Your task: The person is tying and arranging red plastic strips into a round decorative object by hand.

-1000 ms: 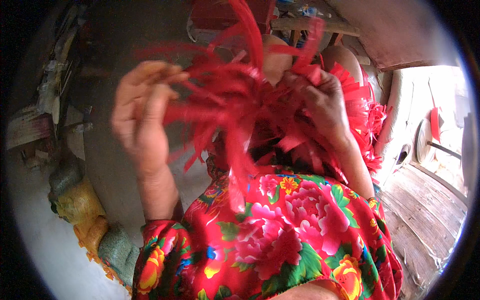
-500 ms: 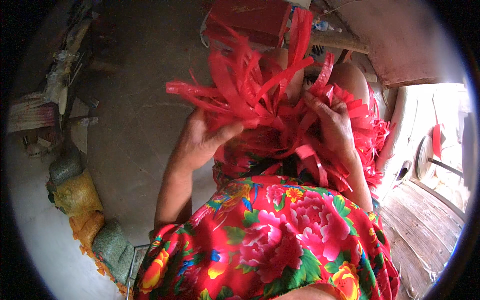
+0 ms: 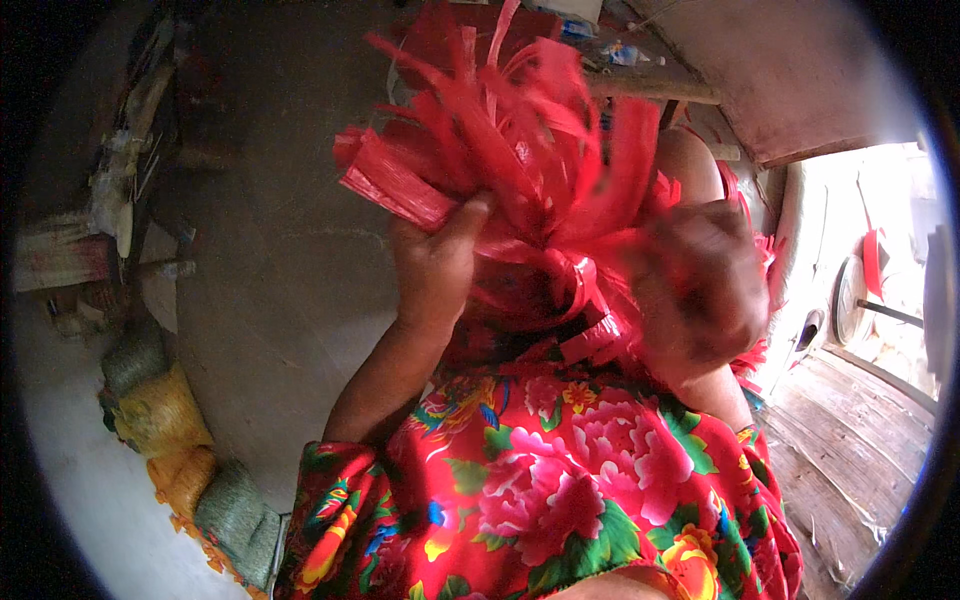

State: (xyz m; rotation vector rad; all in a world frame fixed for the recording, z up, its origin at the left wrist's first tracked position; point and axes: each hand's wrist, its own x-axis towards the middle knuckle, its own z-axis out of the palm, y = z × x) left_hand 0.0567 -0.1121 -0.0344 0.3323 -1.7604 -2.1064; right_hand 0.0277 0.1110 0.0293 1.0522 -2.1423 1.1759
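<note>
A big bunch of shiny red plastic strips [image 3: 530, 160] fans out above my lap, its loose ends pointing up and away from me. My left hand [image 3: 440, 260] is closed on the left side of the bunch, the thumb lying over the strips. On the right, my right hand [image 3: 705, 285] is smeared by motion beside the bunch, so its fingers and anything in them cannot be made out. Below both hands, a red flowered cloth [image 3: 560, 470] covers my body. More red strips hang by my right knee, partly hidden behind my right hand.
Stuffed sacks [image 3: 160, 410] line the wall at left. A wooden beam [image 3: 655, 90] and a plastic bottle [image 3: 625, 54] are at the far right. Weathered boards [image 3: 840, 470] lie at lower right, near a round disc [image 3: 850, 298] on a bar.
The bunch has risen and spread upward, my left hand moving up and right with it. My right hand has left the strips' middle and swung right and down, now blurred.
</note>
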